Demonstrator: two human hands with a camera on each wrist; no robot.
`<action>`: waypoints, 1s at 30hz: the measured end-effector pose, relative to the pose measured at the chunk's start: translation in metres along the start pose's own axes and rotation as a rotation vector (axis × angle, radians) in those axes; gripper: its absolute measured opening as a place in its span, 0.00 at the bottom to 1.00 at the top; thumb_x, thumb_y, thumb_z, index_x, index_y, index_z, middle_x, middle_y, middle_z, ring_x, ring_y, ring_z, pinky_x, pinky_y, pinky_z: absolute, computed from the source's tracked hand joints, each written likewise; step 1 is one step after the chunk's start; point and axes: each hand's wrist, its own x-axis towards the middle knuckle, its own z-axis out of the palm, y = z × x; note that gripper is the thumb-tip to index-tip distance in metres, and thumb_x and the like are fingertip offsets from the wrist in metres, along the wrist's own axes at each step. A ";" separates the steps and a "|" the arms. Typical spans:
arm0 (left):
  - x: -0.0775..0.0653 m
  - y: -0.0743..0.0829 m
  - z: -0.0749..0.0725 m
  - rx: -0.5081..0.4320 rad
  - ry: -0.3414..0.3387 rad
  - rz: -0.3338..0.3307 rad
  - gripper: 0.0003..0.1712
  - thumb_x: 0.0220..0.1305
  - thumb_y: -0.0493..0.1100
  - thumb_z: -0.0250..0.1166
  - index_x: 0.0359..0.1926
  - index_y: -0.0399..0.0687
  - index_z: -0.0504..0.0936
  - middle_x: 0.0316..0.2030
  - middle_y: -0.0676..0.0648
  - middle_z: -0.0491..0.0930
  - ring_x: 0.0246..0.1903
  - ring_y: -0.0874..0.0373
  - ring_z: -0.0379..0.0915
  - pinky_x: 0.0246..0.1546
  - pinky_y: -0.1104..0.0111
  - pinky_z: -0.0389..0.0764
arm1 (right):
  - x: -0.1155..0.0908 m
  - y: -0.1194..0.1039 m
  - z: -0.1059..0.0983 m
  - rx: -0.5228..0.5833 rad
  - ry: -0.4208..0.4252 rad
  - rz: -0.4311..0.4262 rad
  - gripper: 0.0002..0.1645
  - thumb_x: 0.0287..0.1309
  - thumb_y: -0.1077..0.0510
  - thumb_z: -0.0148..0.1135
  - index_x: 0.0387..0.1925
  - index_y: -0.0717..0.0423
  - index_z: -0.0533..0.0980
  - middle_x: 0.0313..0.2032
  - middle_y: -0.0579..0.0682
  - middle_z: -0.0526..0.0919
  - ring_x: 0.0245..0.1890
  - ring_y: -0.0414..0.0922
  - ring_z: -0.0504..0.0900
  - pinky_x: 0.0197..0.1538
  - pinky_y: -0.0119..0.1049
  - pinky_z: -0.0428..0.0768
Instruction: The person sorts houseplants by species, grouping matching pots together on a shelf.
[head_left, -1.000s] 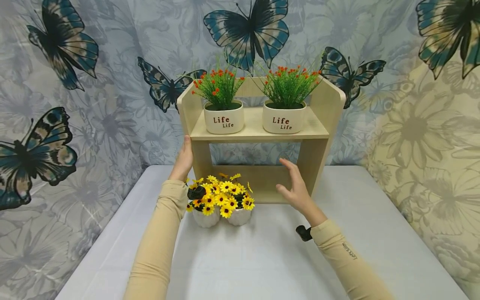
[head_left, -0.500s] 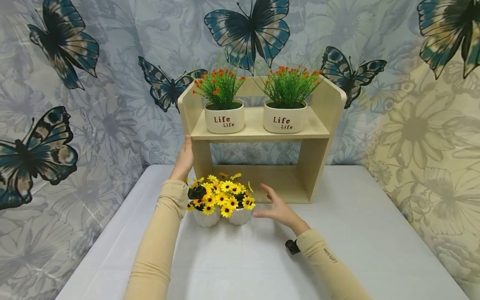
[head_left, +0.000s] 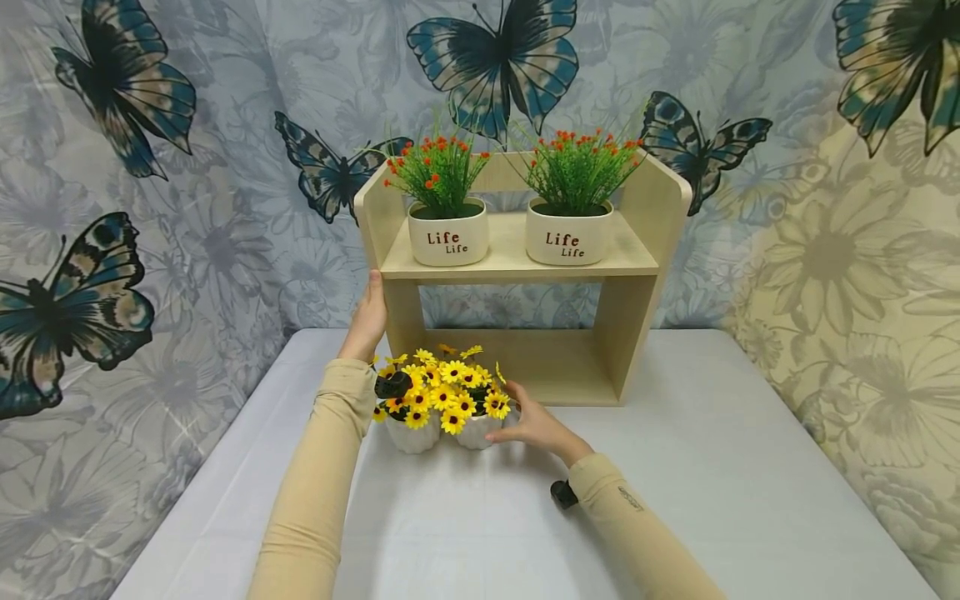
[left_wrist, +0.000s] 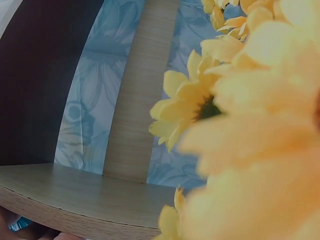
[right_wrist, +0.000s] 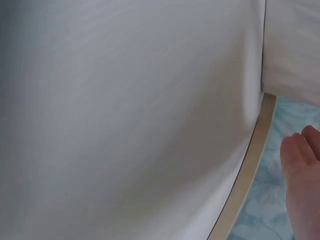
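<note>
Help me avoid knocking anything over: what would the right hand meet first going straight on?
Most likely the right-hand white pot of yellow flowers; the right hand overlaps its edge in the head view, but actual contact is unclear.

In the head view, reads "Life" over smaller "Life" on a pot (head_left: 448,237) at eleven o'clock and on another pot (head_left: 567,235) at two o'clock, with sleeve lettering (head_left: 630,498) at five o'clock too small to read.

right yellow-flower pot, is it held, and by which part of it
Cannot be told: the right hand is at the right side of the pot, but whether it grips there is unclear.
</note>
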 end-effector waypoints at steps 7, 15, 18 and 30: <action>-0.001 -0.001 -0.001 -0.003 -0.005 -0.005 0.51 0.57 0.77 0.23 0.73 0.50 0.34 0.71 0.47 0.34 0.68 0.51 0.28 0.66 0.58 0.36 | 0.010 -0.005 0.009 0.000 0.014 0.056 0.68 0.41 0.45 0.75 0.71 0.62 0.40 0.69 0.63 0.43 0.67 0.61 0.48 0.62 0.58 0.54; -0.001 -0.003 0.000 -0.005 -0.005 -0.004 0.51 0.58 0.77 0.23 0.73 0.50 0.35 0.71 0.47 0.35 0.68 0.51 0.29 0.66 0.58 0.37 | 0.015 -0.006 0.017 0.065 0.030 0.097 0.73 0.37 0.42 0.76 0.72 0.57 0.37 0.70 0.60 0.44 0.67 0.60 0.44 0.63 0.60 0.50; -0.001 -0.003 0.000 -0.011 -0.002 0.004 0.52 0.57 0.77 0.24 0.73 0.50 0.35 0.71 0.47 0.35 0.68 0.51 0.29 0.66 0.58 0.37 | 0.017 -0.006 0.019 0.115 0.026 0.050 0.73 0.36 0.44 0.77 0.72 0.56 0.38 0.69 0.58 0.49 0.67 0.57 0.48 0.63 0.58 0.51; -0.001 -0.002 0.000 -0.015 -0.007 0.004 0.52 0.57 0.77 0.23 0.72 0.48 0.35 0.71 0.47 0.34 0.68 0.51 0.28 0.66 0.58 0.36 | 0.026 -0.001 0.025 0.433 -0.184 -0.214 0.45 0.50 0.67 0.68 0.65 0.51 0.55 0.45 0.58 0.79 0.37 0.55 0.82 0.46 0.44 0.78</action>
